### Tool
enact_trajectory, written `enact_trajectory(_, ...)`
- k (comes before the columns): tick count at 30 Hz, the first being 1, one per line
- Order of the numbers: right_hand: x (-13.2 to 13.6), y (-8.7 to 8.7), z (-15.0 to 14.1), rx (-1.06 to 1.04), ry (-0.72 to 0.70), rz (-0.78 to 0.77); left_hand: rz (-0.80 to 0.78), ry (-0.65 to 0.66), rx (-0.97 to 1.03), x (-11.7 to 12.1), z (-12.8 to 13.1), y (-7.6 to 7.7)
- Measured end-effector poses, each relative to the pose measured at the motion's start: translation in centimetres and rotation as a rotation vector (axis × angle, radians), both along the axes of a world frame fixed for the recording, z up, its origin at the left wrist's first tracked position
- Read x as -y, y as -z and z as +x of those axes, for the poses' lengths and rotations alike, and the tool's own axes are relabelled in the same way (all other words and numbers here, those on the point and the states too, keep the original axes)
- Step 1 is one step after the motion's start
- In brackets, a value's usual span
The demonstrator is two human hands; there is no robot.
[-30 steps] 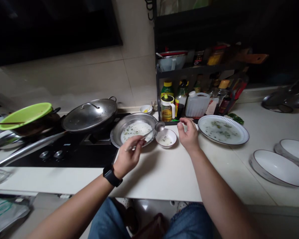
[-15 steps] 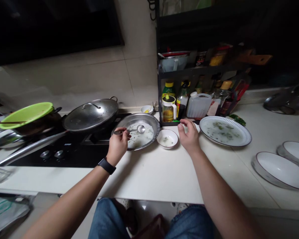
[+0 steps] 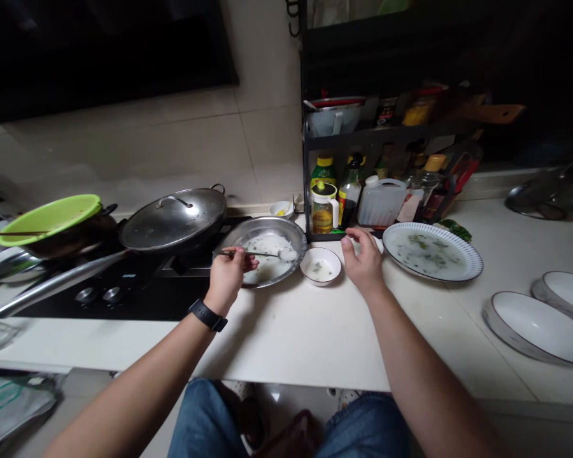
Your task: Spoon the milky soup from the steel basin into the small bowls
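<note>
My left hand is closed around the handle of a metal spoon. The spoon reaches over a wide metal basin of milky liquid with green bits, its head near the basin's right side. Just right of the basin stands a small white bowl with a dark rim and a little of the same liquid. My right hand is curled, thumb and fingers at a white dish that is mostly hidden behind it. Beyond that lies a ribbed plate holding liquid with green bits.
Two white bowls sit at the right. A lidded wok and a pot topped by a green basin stand on the black stove at left. A rack with bottles rises behind the counter.
The spoon has moved right across the basin, and its head is now nearer the basin's right rim. My left hand has turned slightly. My right hand stays where it was.
</note>
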State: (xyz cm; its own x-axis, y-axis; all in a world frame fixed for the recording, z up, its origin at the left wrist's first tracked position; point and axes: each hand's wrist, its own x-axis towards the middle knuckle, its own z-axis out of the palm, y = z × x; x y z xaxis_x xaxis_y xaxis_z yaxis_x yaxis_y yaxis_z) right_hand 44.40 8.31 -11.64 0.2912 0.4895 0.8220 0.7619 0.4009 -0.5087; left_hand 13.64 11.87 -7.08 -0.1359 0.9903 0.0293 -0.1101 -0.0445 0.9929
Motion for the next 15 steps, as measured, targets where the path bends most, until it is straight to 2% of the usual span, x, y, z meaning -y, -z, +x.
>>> enact_trajectory(9, 0.0, 0.0, -0.1, -0.009, 0.000, -0.002, 0.041, -0.001, 0.001, 0.4, -0.7, -2.6)
enact_trajectory(15, 0.0, -0.1, 0.0, -0.010, 0.005, 0.008, 0.066, 0.029, 0.015, 1.4, 0.1, -4.2)
